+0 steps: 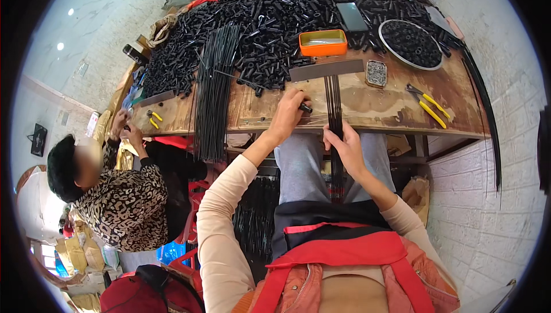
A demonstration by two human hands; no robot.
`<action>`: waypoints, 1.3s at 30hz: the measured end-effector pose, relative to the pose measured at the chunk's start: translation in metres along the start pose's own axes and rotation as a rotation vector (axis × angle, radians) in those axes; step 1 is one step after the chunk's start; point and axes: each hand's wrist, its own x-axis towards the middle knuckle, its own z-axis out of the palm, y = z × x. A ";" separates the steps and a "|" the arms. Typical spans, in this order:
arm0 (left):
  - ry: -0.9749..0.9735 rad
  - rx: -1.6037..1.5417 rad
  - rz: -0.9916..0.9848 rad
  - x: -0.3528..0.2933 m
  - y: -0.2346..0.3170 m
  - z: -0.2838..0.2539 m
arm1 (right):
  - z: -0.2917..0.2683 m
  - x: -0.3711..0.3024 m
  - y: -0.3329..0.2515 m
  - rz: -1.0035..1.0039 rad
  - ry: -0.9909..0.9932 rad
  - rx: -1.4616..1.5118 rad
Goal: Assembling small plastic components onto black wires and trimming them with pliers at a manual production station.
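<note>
My left hand (287,113) is closed over the table's front edge area, gripping a short black tube piece (306,108) that pokes out past the fingers. To its right, my right hand (345,145) is wrapped around a narrow bundle of thin black rods (333,98). The rods run from the tabletop down over the edge and between my knees, lying side by side. Beyond their far ends stands a long dark strip (327,70) on the wood. Part of the rods is covered by my right fingers.
A wide heap of black tubes (264,32) covers the table's far side. Around me are a rod stack (215,92), an orange box (322,43), a small-parts tin (376,74), a round tray (383,40), a phone (352,17) and yellow-handled pliers (431,113). A co-worker (123,198) sits left.
</note>
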 end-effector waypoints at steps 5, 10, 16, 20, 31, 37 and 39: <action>0.188 0.011 -0.160 0.013 -0.011 -0.004 | -0.004 -0.002 0.007 -0.039 0.019 0.010; 0.167 0.085 -0.260 0.030 -0.013 -0.029 | -0.002 -0.004 0.008 -0.049 0.020 0.022; -0.131 0.429 0.034 0.002 -0.012 -0.018 | -0.004 -0.002 0.011 -0.048 0.013 0.006; 0.046 0.302 0.043 0.011 -0.013 -0.015 | -0.005 -0.002 0.012 -0.042 -0.025 -0.001; -0.155 -0.557 0.178 0.039 0.182 -0.041 | -0.017 -0.024 0.039 -0.052 -0.049 -0.137; 0.514 -0.859 -0.450 -0.022 0.115 -0.049 | 0.004 -0.055 0.015 0.204 -0.065 0.129; 0.633 -1.033 -0.742 -0.064 0.074 -0.015 | 0.001 -0.054 0.020 0.178 -0.078 0.095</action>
